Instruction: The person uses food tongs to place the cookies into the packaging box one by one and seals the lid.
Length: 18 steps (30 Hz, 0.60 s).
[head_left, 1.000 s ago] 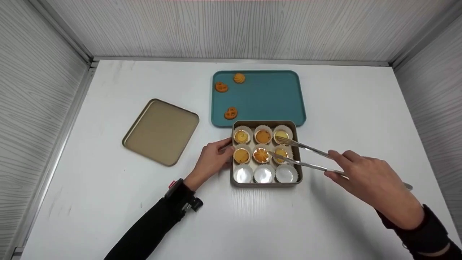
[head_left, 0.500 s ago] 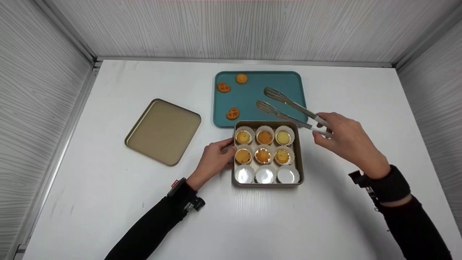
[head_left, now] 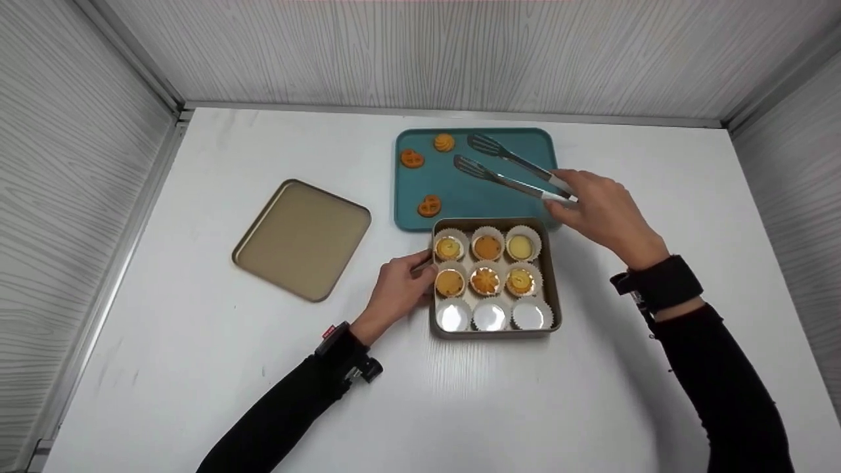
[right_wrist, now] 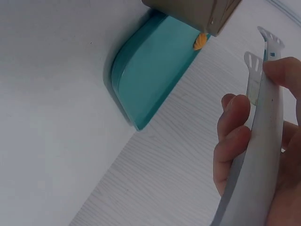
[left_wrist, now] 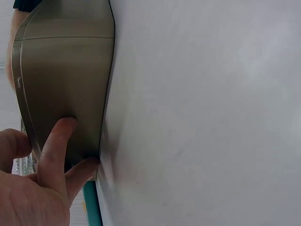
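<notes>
My left hand (head_left: 397, 289) holds the left wall of a gold rectangular tin (head_left: 496, 335), thumb at the rim. In the left wrist view, its fingers press the tin's outer side (left_wrist: 70, 84). Inside are white paper cups in rows; the back two rows hold round yellow and orange pastries (head_left: 487, 247), and the front row's cups (head_left: 491, 315) are bare. My right hand (head_left: 604, 210) grips metal tongs (head_left: 512, 183) by their pale handles. Their slotted tips are spread apart over a teal tray (head_left: 407, 190), to the right of a swirl cookie (head_left: 444, 142), with nothing between them.
Two pretzel-shaped cookies (head_left: 412, 158) lie at the tray's left side. The tin overlaps the tray's front edge in the head view. A flat gold lid (head_left: 302, 243) lies on the white table to the left. Wood-grain panels (head_left: 453, 59) stand behind and at both sides.
The right hand has moved the tongs up and left, from over the pastries in the tin to over the teal tray. The left hand still holds the tin.
</notes>
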{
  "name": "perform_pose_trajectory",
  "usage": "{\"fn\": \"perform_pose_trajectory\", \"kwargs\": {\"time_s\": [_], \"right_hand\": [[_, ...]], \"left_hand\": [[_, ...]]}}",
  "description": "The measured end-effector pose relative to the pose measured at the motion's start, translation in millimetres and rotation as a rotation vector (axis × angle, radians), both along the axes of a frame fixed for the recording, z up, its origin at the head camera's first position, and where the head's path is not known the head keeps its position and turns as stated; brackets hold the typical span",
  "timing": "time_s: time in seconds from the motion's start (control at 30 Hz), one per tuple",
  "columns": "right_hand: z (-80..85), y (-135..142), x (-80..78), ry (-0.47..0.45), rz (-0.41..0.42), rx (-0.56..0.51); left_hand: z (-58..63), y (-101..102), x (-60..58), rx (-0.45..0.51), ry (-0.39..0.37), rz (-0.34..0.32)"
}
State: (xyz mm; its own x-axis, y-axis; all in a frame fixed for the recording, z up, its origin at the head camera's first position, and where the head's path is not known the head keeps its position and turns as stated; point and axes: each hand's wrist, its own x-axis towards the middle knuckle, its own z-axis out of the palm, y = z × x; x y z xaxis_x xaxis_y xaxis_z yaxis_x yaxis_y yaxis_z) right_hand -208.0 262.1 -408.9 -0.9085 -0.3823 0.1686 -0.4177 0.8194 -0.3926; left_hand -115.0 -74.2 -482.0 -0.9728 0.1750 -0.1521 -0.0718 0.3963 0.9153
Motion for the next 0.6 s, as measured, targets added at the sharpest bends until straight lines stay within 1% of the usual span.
{"fn": "perform_pose_trajectory", "kwargs": {"time_s": [0.13, 0.23, 0.43, 0.6], "right_hand": [[-2.8, -11, -15.9, -0.02, -0.066, -0.012], [-4.4, -20, -27.3, -0.014, -0.093, -0.009], [-7.5, -37, -45.8, 0.007, -0.112, 0.036], [-11.7, -48, -55.8, -0.028, -0.096, 0.068]], "left_hand": [[-0.5, 1, -1.9, 0.018, -0.001, 0.001], [-1.5, 1, -3.0, 0.02, -0.006, -0.003], [-3.4, 1, -4.3, 0.023, -0.005, -0.006], [-6.4, 1, -4.9, 0.01, 0.01, -0.005]]}}
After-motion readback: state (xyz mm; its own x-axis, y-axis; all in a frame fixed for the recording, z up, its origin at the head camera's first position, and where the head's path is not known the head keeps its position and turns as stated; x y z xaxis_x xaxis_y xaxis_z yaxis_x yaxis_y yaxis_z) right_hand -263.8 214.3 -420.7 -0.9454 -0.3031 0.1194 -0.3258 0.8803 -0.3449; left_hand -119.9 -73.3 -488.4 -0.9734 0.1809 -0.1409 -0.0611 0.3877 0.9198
